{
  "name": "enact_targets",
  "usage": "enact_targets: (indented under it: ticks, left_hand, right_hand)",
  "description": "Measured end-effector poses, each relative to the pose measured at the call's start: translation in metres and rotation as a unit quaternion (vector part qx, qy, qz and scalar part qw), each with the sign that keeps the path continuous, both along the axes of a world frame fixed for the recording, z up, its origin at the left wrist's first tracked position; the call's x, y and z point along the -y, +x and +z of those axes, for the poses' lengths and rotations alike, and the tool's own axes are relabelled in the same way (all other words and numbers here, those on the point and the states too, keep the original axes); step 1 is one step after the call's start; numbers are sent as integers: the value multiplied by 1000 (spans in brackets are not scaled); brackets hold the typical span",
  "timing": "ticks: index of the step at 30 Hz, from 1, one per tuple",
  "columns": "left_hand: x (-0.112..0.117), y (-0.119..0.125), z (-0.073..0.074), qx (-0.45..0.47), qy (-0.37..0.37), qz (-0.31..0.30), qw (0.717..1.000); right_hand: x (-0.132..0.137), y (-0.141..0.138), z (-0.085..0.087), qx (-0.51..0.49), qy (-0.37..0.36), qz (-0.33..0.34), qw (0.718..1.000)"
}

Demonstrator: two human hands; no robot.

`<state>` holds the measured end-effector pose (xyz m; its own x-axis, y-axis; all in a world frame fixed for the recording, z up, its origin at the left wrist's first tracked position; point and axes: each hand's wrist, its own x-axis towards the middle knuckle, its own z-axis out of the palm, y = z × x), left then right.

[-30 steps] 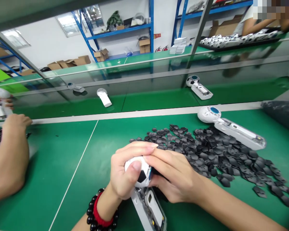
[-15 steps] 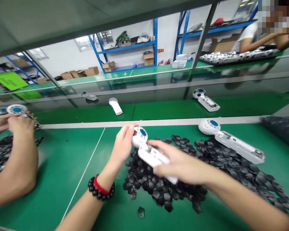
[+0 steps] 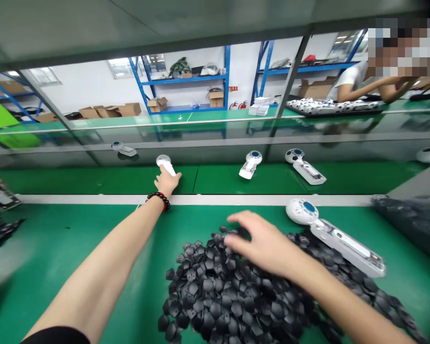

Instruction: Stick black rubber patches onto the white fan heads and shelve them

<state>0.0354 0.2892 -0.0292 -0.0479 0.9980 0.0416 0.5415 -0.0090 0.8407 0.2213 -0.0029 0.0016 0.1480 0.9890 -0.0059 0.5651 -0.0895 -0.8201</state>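
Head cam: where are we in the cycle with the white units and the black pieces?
Done: a white unit with blue centre lies on the belt. In hand: the left hand grips another white unit on the belt; the right hand rests on the pile of black pieces. Left: one open unit waits beside the pile, which is large.

Blue shelving (image 3: 186, 81) — cardboard boxes (image 3: 109, 111)

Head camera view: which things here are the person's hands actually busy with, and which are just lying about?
In hand:
left hand on a white handheld unit
right hand on the pile of black pieces

Lying about:
white unit beside the pile
two units on the belt
cardboard boxes
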Motion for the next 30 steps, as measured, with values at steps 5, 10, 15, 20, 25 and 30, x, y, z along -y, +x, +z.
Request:
enact_targets:
  ticks: [5, 10, 15, 20, 25, 30]
  left_hand:
    - [23, 4, 19, 181, -46, -11, 982]
    - [95, -17, 52, 394, -85, -124, 907]
    - [171, -41, 71, 501, -102, -196, 836]
    - [234, -40, 64, 505, -174, -284, 797]
    - [276, -24, 39, 514, -292, -369, 717]
    - [295, -14, 27, 434, -400, -325, 739]
  right_hand:
    - [34, -28, -5, 235, -34, 109, 965]
    - [33, -23, -8, 221, -7, 72, 973]
    - [39, -21, -3, 177, 25, 34, 983]
    - [44, -14, -1, 87, 31, 28, 995]
    - [46, -2, 0, 26, 67, -22, 997]
    - [48, -1, 0, -32, 60, -54, 996]
